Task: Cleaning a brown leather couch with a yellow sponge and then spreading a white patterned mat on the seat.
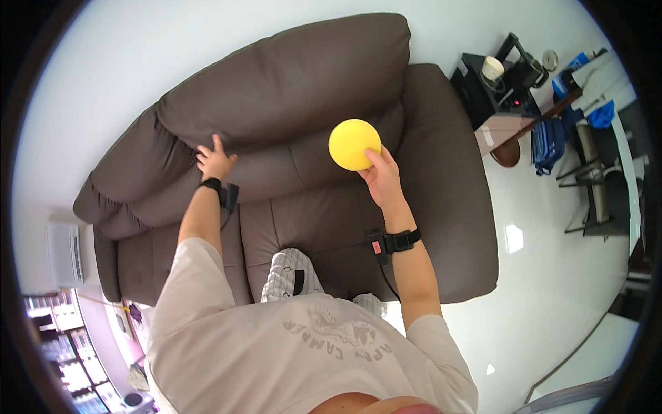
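Observation:
My right hand (381,173) holds a round, flat yellow disc (351,144) by its lower right edge, thumb on the face turned to me. It is raised in front of the right part of a brown leather sofa (331,222). My left hand (216,161) has its fingers spread and holds nothing; it is at the sofa's back cushion (289,83), and whether it touches the leather I cannot tell. Each wrist wears a black strap with a small box. One knee in striped trousers (289,271) rests on or against the seat.
Right of the sofa stands a black side cabinet (470,93) bearing a white cup (492,68) and a dark kettle or coffee maker (525,70). Beyond are a blue bag (547,145), a dark chair (613,191) and a glass-edged table (627,171). A white wall unit (64,253) is at the left.

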`<state>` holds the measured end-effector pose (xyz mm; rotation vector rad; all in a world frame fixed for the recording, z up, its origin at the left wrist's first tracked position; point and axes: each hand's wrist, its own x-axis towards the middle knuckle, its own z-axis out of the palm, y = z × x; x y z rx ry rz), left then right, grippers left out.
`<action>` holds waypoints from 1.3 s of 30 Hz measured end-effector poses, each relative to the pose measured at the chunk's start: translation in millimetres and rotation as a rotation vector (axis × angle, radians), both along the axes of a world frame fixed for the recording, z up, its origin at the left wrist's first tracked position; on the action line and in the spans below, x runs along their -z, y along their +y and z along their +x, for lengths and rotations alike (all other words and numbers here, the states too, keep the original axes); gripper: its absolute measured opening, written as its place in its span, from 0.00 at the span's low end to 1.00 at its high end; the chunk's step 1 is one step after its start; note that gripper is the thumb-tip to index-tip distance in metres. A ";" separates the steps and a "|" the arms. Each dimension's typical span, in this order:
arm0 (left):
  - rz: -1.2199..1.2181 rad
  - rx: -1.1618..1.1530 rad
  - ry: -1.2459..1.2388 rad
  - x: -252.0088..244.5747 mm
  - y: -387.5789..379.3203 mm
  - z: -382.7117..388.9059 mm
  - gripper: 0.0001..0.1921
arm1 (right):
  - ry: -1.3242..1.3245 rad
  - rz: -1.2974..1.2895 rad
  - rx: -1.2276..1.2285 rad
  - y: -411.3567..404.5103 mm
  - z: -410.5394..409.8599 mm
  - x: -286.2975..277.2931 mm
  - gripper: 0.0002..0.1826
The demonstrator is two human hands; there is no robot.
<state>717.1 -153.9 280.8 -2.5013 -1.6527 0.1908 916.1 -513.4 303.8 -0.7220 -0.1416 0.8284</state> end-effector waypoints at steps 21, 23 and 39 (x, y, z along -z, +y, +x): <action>-0.841 -0.653 -0.039 167.9 -281.1 -303.6 0.45 | -1.453 -0.879 0.731 68.3 131.5 7.0 0.22; -0.870 -0.613 -0.077 187.7 -286.7 -303.5 0.47 | -1.437 -0.889 0.645 84.3 133.5 -2.0 0.22; -1.141 -0.469 0.176 258.8 -225.3 -281.2 0.80 | -1.727 -0.727 0.456 316.5 -90.1 65.2 0.25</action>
